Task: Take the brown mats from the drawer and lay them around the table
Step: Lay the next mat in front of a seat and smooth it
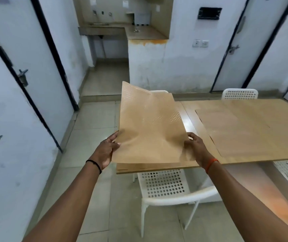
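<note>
Both hands grip one brown mat (150,126) by its near corners, left hand (105,151) and right hand (196,147), lifted and tilted over tabletop (244,105) near-left corner. Second mat (241,133) flat mid-tabletop. White chair (166,187) under near edge.

Black wristband (94,164), orange wristband (211,165)

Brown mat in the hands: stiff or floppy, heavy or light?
Probably floppy: the brown mat buckles between the left hand and right hand. Likely light: edge grips alone hold it above the table.
</note>
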